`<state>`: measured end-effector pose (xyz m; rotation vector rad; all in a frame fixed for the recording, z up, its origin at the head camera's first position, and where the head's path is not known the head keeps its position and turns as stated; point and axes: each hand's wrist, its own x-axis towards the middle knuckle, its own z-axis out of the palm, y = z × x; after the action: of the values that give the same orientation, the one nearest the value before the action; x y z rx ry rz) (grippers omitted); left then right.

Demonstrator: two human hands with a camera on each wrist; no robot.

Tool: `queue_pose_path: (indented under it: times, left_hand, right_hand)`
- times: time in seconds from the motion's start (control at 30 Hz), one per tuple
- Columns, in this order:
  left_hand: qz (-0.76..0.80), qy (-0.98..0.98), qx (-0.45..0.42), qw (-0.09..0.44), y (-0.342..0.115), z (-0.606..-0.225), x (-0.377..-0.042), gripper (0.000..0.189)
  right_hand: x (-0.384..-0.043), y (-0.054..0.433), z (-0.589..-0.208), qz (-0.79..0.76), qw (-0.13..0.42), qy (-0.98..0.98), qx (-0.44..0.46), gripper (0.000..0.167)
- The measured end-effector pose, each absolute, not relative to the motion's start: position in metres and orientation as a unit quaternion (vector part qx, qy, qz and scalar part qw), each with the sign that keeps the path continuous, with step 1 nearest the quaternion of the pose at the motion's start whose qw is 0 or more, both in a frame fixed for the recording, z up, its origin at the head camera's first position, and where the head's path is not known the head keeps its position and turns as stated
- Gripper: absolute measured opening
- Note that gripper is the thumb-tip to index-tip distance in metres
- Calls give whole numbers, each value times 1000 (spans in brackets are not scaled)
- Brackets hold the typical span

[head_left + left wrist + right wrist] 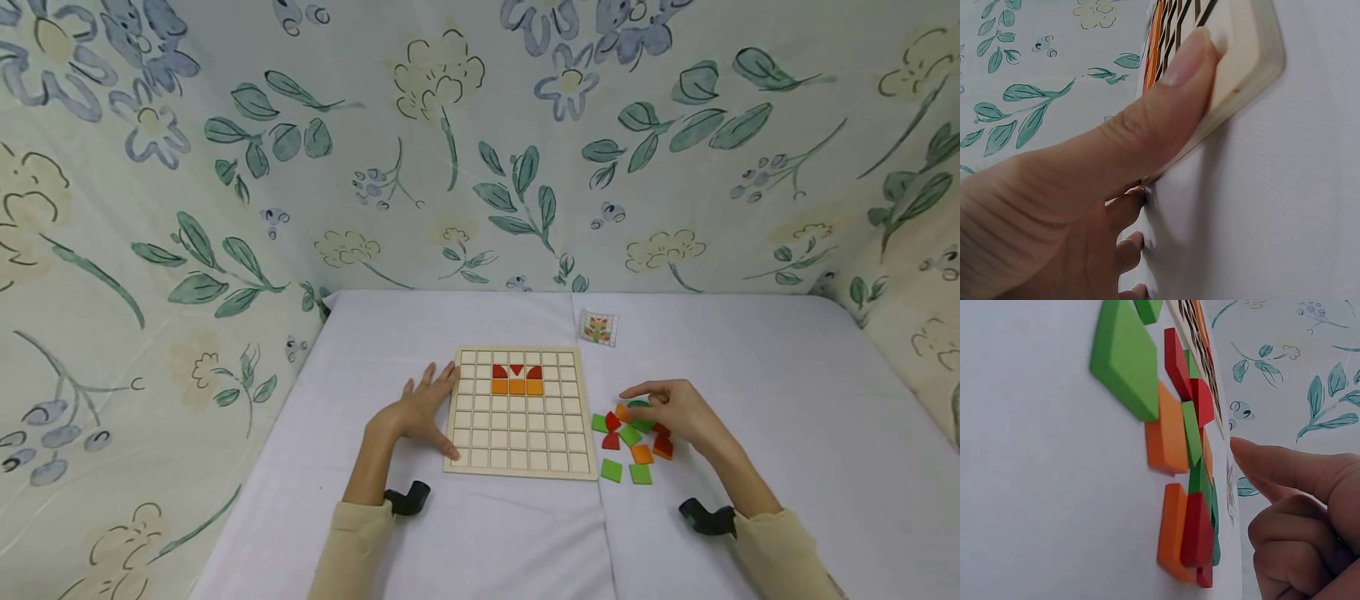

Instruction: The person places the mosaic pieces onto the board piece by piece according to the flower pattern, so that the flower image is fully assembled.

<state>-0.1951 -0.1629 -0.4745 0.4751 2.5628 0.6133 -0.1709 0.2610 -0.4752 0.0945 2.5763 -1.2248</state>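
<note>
On the white cloth lies a wooden grid board (517, 455), its upper part filled with red pieces (534, 372) above a row of orange squares (517, 387). My left hand (415, 412) touches the board's left side with spread fingers; the thumb (1188, 69) presses on the rim near the corner. Over a loose pile of tiles to the right of the board hovers my right hand (681, 410), thumb and index finger apart, nothing seen between them. The pile has green squares (1125, 362), orange squares (1169, 431), and red pieces (1197, 531), some overlapping.
A small pattern card (598, 327) lies beyond the board's upper right corner. Two green squares (611, 471) lie nearest the front, apart from the pile. A floral cloth (450, 167) hangs behind the table. Each wrist carries a black camera (408, 498).
</note>
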Motion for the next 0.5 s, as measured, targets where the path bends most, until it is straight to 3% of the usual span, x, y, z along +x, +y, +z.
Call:
queue_pose_path:
  times: [0.5]
  left_hand:
    - [218, 933, 174, 227, -162, -477, -196, 142]
  right_hand:
    - [-176, 260, -485, -411, 147, 899, 39, 37]
